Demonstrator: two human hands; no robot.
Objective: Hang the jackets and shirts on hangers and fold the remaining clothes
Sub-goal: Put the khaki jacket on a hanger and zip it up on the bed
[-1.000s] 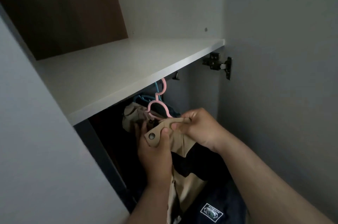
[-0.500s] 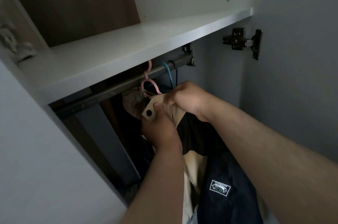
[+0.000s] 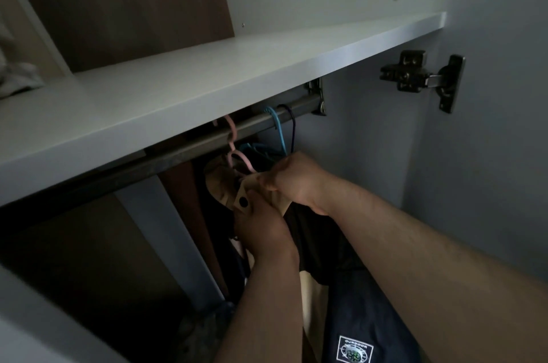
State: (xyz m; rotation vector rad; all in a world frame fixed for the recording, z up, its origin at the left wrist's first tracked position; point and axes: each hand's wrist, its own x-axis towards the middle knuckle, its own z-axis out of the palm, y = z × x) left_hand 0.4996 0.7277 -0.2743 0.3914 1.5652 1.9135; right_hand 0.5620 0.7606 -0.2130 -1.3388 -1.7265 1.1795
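A beige and black jacket (image 3: 311,288) hangs on a pink hanger (image 3: 234,152) hooked over the dark closet rod (image 3: 184,149). My left hand (image 3: 261,229) pinches the jacket's beige collar tab with its dark snap button (image 3: 243,201). Just above and to the right, my right hand (image 3: 293,181) grips the same collar edge. A dark navy garment with a white patch (image 3: 354,352) hangs in front at the lower right. A blue hanger (image 3: 277,131) and a dark hanger (image 3: 292,128) hang on the rod to the right of the pink one.
A white shelf (image 3: 207,81) runs right above the rod. A metal door hinge (image 3: 421,78) sits on the grey side wall at the right. Crumpled pale cloth (image 3: 14,78) lies on the shelf's far left. A white upright panel (image 3: 178,244) stands below left.
The view has dropped below the shelf, so the rod and hanger hooks now show. Both hands stay on the jacket collar, close under the pink hanger.
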